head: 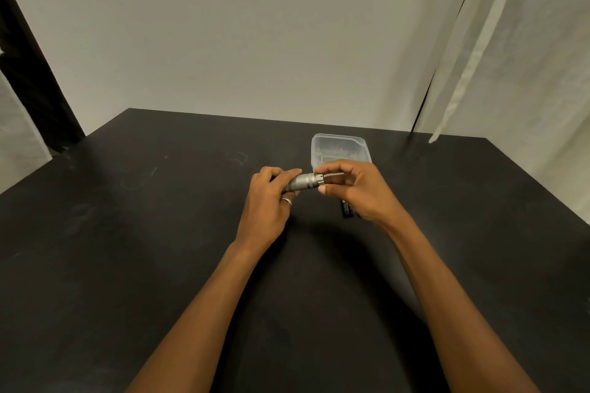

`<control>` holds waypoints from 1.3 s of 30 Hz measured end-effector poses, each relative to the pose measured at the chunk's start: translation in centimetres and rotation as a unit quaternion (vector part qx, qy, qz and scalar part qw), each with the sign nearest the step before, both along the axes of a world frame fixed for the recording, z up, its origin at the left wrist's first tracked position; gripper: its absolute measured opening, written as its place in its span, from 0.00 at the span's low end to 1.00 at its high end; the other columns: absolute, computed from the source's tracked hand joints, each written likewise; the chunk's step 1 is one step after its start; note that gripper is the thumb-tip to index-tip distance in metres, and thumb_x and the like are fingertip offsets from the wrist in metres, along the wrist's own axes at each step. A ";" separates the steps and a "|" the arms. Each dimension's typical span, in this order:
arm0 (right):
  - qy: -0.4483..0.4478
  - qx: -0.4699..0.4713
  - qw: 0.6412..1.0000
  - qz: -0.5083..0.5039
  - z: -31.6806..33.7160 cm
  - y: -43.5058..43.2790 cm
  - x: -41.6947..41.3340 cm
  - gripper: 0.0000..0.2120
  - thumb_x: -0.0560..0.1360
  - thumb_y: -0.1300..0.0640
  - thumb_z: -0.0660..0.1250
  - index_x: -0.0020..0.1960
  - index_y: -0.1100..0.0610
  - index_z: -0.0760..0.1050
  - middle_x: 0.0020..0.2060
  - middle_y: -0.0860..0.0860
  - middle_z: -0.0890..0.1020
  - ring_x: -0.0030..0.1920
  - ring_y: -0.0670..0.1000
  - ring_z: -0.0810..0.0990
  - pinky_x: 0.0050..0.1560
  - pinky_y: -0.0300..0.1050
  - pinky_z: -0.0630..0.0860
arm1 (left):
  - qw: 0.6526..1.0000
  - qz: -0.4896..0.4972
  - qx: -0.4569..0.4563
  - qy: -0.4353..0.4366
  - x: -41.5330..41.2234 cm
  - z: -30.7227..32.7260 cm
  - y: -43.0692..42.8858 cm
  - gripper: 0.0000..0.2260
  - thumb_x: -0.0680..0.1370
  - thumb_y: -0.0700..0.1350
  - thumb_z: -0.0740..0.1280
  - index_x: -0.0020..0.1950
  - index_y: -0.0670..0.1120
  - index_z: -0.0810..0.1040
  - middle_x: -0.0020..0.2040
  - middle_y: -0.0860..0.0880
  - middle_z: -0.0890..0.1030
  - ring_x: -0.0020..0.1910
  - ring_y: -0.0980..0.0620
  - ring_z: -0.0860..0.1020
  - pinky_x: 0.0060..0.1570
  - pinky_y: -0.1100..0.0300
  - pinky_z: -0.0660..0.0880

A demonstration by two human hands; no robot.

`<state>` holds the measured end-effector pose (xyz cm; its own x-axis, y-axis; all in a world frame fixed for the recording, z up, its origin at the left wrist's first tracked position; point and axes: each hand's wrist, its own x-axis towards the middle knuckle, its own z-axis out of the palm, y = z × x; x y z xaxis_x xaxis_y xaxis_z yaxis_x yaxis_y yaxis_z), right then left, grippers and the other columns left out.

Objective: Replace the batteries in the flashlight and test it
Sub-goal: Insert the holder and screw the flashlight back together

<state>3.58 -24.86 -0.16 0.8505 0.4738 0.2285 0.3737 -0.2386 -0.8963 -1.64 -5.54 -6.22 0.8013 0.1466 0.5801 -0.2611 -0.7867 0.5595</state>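
Observation:
A grey metal flashlight [303, 182] with a knurled body lies level between my two hands above the black table [143, 233]. My left hand [268, 201], a ring on one finger, grips its left end. My right hand [354, 188] curls its fingers and thumb round the right end, which the fingers mostly hide. Dark batteries [347, 210] lie on the table just under my right hand, partly hidden by it.
A clear plastic box [340, 147] with small items inside stands just behind my hands. A pale wall rises behind the table, and a light curtain [510, 57] hangs at the back right. A dark frame [35, 80] stands at the left.

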 end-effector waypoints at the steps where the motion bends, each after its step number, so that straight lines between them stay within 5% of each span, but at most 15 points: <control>1: -0.001 0.002 1.000 0.000 0.0 0.0 0.0 0.17 0.74 0.69 0.75 0.56 0.50 0.83 0.54 0.51 0.87 0.55 0.48 0.87 0.61 0.45 0.82 | 1.000 0.000 -0.001 -0.001 0.0 0.0 0.0 0.20 0.78 0.38 0.71 0.70 0.50 0.79 0.56 0.50 0.75 0.54 0.53 0.70 0.52 0.62 0.70; 9: 0.006 -0.027 0.998 -0.047 -0.2 0.4 -0.1 0.07 0.80 0.53 0.71 0.54 0.54 0.84 0.44 0.52 0.88 0.44 0.49 0.88 0.46 0.41 0.84 | 1.000 -0.003 0.006 -0.010 -0.1 0.1 -0.1 0.21 0.78 0.36 0.71 0.70 0.50 0.79 0.56 0.51 0.74 0.54 0.54 0.69 0.51 0.65 0.69; 21: -0.003 -0.074 0.986 -0.148 -0.2 1.5 -0.9 0.27 0.81 0.37 0.62 0.39 0.57 0.83 0.29 0.50 0.85 0.27 0.44 0.82 0.31 0.30 0.75 | 1.000 -0.010 0.019 -0.019 -0.3 0.2 -0.2 0.21 0.78 0.36 0.71 0.69 0.49 0.79 0.56 0.50 0.75 0.53 0.54 0.70 0.51 0.67 0.68; 27: 0.010 -0.087 0.982 -0.167 -0.2 1.4 -1.2 0.39 0.83 0.34 0.51 0.35 0.62 0.82 0.27 0.54 0.83 0.25 0.46 0.79 0.36 0.39 0.78 | 1.000 -0.014 0.009 -0.016 -0.4 0.3 -0.4 0.20 0.78 0.37 0.71 0.69 0.49 0.79 0.56 0.51 0.74 0.53 0.54 0.70 0.52 0.63 0.70; 29: 0.019 -0.058 0.984 -0.166 0.1 1.1 -1.0 0.35 0.83 0.35 0.54 0.39 0.60 0.83 0.31 0.54 0.85 0.29 0.47 0.82 0.39 0.39 0.78 | 1.000 -0.008 0.003 -0.011 -0.3 0.2 -0.3 0.20 0.78 0.37 0.71 0.69 0.50 0.79 0.56 0.50 0.74 0.54 0.53 0.70 0.52 0.62 0.70; 33: 0.010 -0.039 0.998 -0.058 0.4 0.1 -0.3 0.07 0.81 0.50 0.69 0.53 0.51 0.83 0.46 0.49 0.86 0.46 0.48 0.87 0.39 0.41 0.82 | 1.000 0.005 -0.003 -0.005 -0.2 0.2 -0.1 0.20 0.78 0.37 0.71 0.69 0.49 0.79 0.56 0.50 0.74 0.54 0.52 0.71 0.52 0.61 0.71; 36: 0.009 -0.041 0.999 -0.028 0.1 0.0 0.0 0.08 0.78 0.55 0.74 0.56 0.51 0.82 0.48 0.51 0.85 0.48 0.49 0.85 0.40 0.40 0.83 | 1.000 0.006 -0.003 -0.005 -0.3 0.3 -0.1 0.20 0.78 0.37 0.71 0.69 0.49 0.79 0.56 0.50 0.74 0.54 0.51 0.71 0.52 0.59 0.72; 39: -0.002 -0.056 0.996 -0.063 -0.1 0.3 -0.2 0.07 0.80 0.49 0.71 0.49 0.52 0.82 0.41 0.49 0.86 0.41 0.45 0.86 0.36 0.39 0.80 | 1.000 0.000 0.003 -0.010 -0.4 0.3 -0.2 0.20 0.78 0.37 0.71 0.69 0.49 0.79 0.56 0.49 0.75 0.54 0.51 0.71 0.53 0.60 0.72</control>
<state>3.35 -24.55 -0.26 0.9036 0.3865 0.1848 0.3390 -0.3814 -0.8600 -2.04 -5.73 -5.92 0.7892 0.1427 0.5973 -0.2723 -0.7905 0.5486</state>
